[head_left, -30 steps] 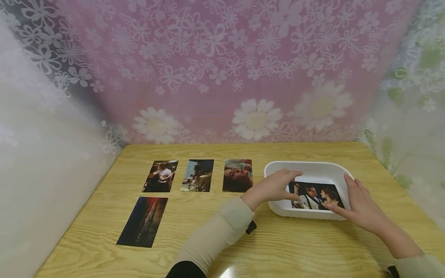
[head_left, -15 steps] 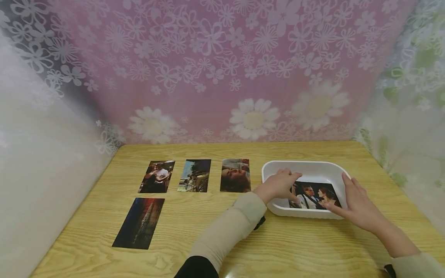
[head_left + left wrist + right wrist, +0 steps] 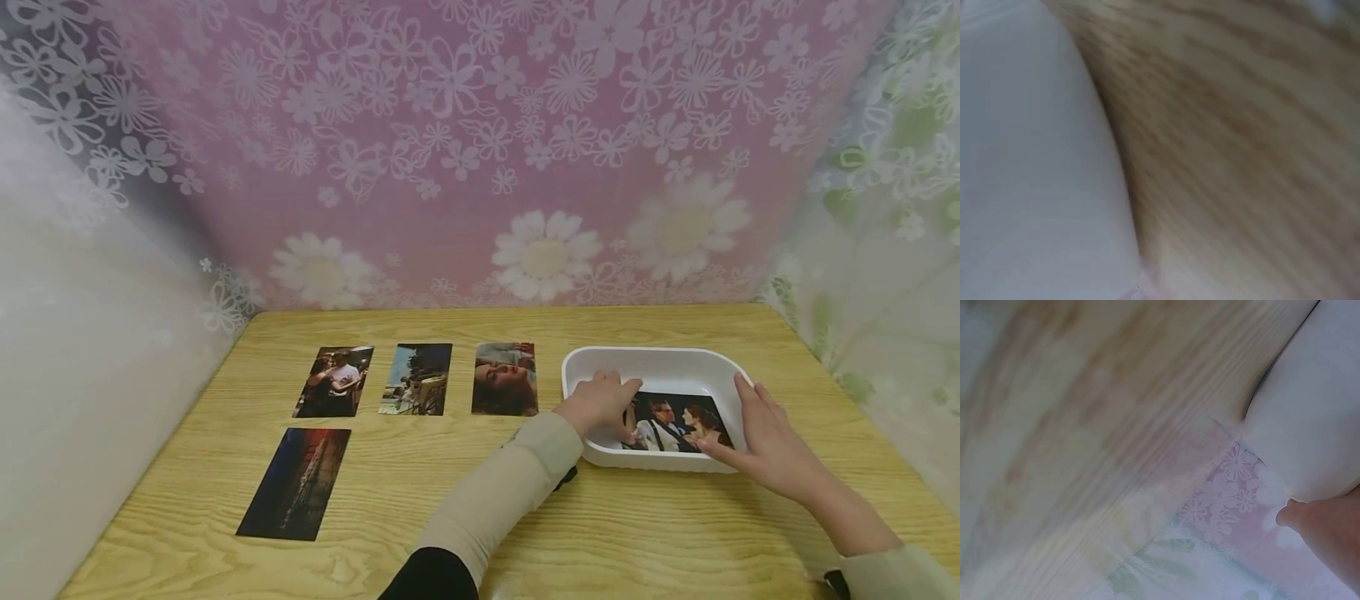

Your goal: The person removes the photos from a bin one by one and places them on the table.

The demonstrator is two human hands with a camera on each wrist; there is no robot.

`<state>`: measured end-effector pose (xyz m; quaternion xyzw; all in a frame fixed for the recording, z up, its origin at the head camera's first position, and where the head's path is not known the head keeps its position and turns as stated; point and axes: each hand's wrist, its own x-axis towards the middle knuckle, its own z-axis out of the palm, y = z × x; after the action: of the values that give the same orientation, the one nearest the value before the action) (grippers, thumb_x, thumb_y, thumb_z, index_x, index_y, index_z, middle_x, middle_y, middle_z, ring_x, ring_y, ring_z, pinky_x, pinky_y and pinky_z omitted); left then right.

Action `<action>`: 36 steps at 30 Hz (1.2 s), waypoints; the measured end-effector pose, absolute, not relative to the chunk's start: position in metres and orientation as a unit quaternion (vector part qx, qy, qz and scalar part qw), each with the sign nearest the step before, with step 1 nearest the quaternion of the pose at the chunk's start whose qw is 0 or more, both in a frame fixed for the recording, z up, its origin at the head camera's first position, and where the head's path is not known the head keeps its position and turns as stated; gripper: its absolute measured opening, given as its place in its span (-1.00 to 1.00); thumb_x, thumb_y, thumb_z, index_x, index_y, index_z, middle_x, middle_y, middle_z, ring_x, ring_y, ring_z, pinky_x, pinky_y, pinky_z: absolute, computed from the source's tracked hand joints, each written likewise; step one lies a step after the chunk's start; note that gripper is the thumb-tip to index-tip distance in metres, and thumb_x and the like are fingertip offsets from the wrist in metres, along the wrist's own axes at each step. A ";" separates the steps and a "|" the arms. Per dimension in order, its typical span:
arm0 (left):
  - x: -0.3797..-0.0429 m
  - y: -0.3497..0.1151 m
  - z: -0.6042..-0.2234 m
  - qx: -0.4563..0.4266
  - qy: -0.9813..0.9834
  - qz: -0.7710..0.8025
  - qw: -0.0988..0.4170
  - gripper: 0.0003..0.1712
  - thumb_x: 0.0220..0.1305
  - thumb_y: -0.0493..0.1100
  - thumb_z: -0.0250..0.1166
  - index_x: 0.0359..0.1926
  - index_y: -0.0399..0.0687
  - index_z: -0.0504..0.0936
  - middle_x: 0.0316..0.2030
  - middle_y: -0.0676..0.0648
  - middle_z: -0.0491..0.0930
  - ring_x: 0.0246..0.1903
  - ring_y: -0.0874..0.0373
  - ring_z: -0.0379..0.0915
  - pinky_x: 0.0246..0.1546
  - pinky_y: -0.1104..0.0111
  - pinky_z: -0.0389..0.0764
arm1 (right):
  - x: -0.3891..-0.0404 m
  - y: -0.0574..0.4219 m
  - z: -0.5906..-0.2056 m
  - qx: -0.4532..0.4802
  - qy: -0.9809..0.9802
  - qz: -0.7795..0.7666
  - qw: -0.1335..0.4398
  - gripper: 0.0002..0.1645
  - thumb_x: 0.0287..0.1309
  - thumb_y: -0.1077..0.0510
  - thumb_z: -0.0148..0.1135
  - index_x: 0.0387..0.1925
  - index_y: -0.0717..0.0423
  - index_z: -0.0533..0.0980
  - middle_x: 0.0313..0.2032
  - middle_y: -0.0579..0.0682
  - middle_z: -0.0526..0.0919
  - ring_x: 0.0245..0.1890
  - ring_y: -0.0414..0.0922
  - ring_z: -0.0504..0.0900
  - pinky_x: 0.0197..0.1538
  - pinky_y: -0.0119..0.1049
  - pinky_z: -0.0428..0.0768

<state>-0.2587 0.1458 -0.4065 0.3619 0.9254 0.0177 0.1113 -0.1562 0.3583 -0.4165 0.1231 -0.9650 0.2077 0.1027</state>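
A white plastic tray (image 3: pixel 645 457) stands at the table's right side, holding a photo print (image 3: pixel 678 427) of two people. My left hand (image 3: pixel 598 403) reaches over the tray's front left, thumb and forefinger apart at the photo's left edge; its other fingers are partly hidden. My right hand (image 3: pixel 772 446) holds the tray's right end, fingers along the right rim and thumb over the front edge near the photo's corner. In the right wrist view a finger (image 3: pixel 1300 515) lies at the tray's wall (image 3: pixel 1310 425). The left wrist view shows the tray's outer side (image 3: pixel 1029 162), without the hand.
Three photos lie in a row left of the tray: a couple (image 3: pixel 333 382), an outdoor scene (image 3: pixel 416 380) and a close-up (image 3: pixel 505 380). A dark photo of a tower (image 3: pixel 295 485) lies in front of the leftmost. Flowered cloth (image 3: pixel 420 192) surrounds the wooden table (image 3: pixel 420 508).
The view has shifted slightly, so the photos and tray appear further left. My left hand's fingertips have drawn in closer to the photo's left end. My right hand keeps its place on the tray.
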 end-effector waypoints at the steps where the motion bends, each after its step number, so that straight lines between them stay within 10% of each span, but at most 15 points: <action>1: -0.259 0.146 -0.407 0.363 0.925 0.018 0.111 -0.06 -0.13 0.26 0.31 0.29 0.34 0.09 0.02 0.10 0.28 0.01 0.22 0.16 -0.24 0.37 0.37 | -0.156 0.358 -0.416 0.124 -0.965 0.207 0.103 0.25 -0.05 -0.09 0.27 0.30 0.37 -0.37 0.18 0.57 -0.13 0.25 0.28 -0.38 0.11 0.26 -0.34; 36: -0.261 0.146 -0.412 0.347 0.933 0.043 0.080 0.04 -0.26 0.23 0.40 0.28 0.40 0.05 -0.02 0.05 0.24 -0.04 0.19 0.13 -0.24 0.35 0.32 | -0.156 0.359 -0.418 0.123 -0.966 0.201 0.105 0.24 -0.03 -0.09 0.25 0.30 0.36 -0.37 0.19 0.56 -0.14 0.24 0.29 -0.38 0.10 0.27 -0.31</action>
<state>-0.2608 0.1464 -0.4120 0.3475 0.9333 0.0426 0.0796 -0.1560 0.3589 -0.4176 0.1226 -0.9663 0.2008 0.1047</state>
